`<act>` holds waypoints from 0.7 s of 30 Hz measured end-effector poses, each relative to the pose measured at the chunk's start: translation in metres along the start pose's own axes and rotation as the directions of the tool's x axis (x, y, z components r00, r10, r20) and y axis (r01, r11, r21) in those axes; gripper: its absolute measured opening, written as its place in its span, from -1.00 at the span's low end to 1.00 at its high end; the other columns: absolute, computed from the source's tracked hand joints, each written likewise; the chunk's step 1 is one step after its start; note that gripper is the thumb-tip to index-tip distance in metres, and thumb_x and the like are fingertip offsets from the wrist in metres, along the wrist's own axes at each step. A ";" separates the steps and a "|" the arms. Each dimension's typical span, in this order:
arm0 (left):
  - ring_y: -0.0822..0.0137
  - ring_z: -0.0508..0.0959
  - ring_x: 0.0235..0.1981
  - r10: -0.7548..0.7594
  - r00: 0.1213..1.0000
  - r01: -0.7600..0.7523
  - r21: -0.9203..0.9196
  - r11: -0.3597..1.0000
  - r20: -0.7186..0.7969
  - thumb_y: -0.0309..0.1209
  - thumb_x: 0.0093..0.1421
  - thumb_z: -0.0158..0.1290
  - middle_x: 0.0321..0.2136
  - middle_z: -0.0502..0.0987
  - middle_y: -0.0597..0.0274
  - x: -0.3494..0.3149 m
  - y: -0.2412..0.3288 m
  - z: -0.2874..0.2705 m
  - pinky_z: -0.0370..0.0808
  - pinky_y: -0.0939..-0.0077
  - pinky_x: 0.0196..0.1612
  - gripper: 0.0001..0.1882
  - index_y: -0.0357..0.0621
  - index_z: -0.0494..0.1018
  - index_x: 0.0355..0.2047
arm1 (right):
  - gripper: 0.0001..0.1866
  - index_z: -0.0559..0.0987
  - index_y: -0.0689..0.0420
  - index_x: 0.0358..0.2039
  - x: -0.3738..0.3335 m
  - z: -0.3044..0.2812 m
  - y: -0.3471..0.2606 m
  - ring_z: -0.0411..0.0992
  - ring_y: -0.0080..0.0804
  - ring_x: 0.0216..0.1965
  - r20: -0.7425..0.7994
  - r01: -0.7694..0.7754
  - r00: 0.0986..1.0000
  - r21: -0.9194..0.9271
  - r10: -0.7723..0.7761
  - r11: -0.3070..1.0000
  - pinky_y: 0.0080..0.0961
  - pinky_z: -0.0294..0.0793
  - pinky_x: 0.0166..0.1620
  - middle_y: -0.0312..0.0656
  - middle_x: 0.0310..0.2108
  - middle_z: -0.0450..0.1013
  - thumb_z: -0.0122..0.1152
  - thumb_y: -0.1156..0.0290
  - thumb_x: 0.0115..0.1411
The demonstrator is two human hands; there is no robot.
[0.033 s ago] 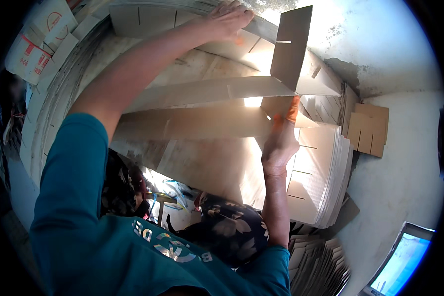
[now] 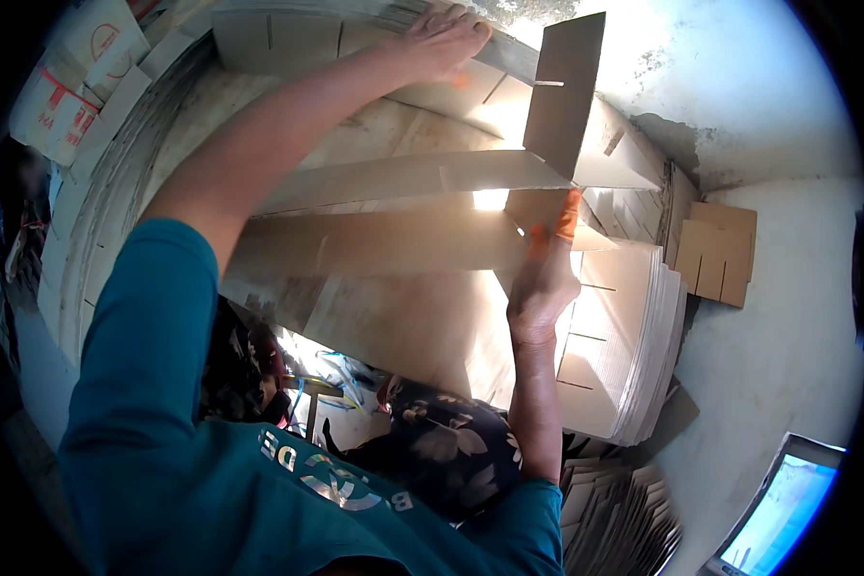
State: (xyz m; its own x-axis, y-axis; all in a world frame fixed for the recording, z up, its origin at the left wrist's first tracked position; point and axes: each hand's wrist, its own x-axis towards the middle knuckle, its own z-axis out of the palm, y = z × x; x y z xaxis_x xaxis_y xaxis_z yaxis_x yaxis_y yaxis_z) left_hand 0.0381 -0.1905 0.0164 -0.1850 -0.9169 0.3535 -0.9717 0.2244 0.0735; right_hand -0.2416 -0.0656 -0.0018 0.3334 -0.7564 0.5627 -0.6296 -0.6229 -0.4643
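Note:
My left hand (image 2: 442, 43) reaches far up, its fingers curled over the edge of a long slotted cardboard strip (image 2: 288, 34) at the top. My right hand (image 2: 542, 278) pinches the right end of a lower long cardboard strip (image 2: 374, 240) between thumb and fingers. Between the two lies a middle strip (image 2: 403, 178). A short slotted cardboard piece (image 2: 564, 91) stands upright across the strips' right ends, just above my right hand. The strips form a partly slotted grid.
A thick stack of slotted cardboard sheets (image 2: 629, 346) sits right of my right hand. Smaller slotted pieces (image 2: 715, 250) lean by the wall. Another pile of strips (image 2: 614, 518) lies at the bottom, a lit screen (image 2: 778, 509) at lower right, printed boxes (image 2: 58, 96) at upper left.

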 end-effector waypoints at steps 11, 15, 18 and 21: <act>0.14 0.42 -0.27 0.115 0.961 -0.115 0.013 0.993 -0.251 -0.59 -0.12 0.12 -0.44 0.39 0.16 -0.001 -0.011 0.047 0.39 0.27 -0.22 -0.73 -0.16 0.35 -0.37 | -0.20 0.07 0.10 0.29 -0.009 0.007 0.012 0.49 -0.37 -0.11 0.043 -0.026 0.999 0.222 0.017 0.975 -0.59 0.53 -0.08 -0.04 0.12 0.31 0.10 0.79 0.06; 0.08 0.44 -0.37 0.093 0.963 -0.133 -0.144 0.981 -0.254 -0.59 -0.16 0.16 -0.53 0.38 0.13 -0.006 -0.013 0.038 0.42 0.21 -0.33 -0.78 -0.18 0.37 -0.48 | -0.35 0.09 0.10 0.29 -0.007 0.002 0.004 0.36 -0.39 -0.02 0.157 -0.273 0.962 0.573 0.223 0.773 -0.48 0.38 0.03 -0.11 0.15 0.23 -0.03 0.63 0.18; 0.05 0.44 -0.40 0.080 0.962 -0.124 -0.160 0.979 -0.260 -0.56 -0.17 0.17 -0.55 0.40 0.11 -0.009 -0.012 0.037 0.42 0.19 -0.37 -0.80 -0.19 0.37 -0.52 | -0.48 0.11 0.11 0.28 -0.005 0.002 -0.004 0.18 -0.37 0.17 0.316 -0.393 0.860 0.911 0.400 0.125 -0.34 0.20 0.20 -0.20 0.22 0.11 -0.18 0.48 0.29; 0.04 0.44 -0.40 0.067 0.972 -0.088 -0.086 0.992 -0.224 -0.54 -0.14 0.15 -0.57 0.41 0.09 -0.009 -0.008 0.033 0.42 0.19 -0.37 -0.83 -0.20 0.36 -0.52 | -0.22 0.05 0.17 0.29 -0.008 -0.005 -0.002 0.34 -0.34 0.09 0.179 -0.327 0.938 0.739 0.295 0.589 -0.52 0.40 0.09 -0.03 0.19 0.22 0.07 0.82 0.07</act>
State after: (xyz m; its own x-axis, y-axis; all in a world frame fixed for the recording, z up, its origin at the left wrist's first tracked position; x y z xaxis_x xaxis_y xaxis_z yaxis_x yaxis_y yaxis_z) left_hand 0.0430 -0.1950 -0.0179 -0.2118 -0.8026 0.5576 -0.9354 0.3318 0.1223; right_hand -0.2467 -0.0578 -0.0018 0.2530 -0.9295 0.2684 0.0394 -0.2673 -0.9628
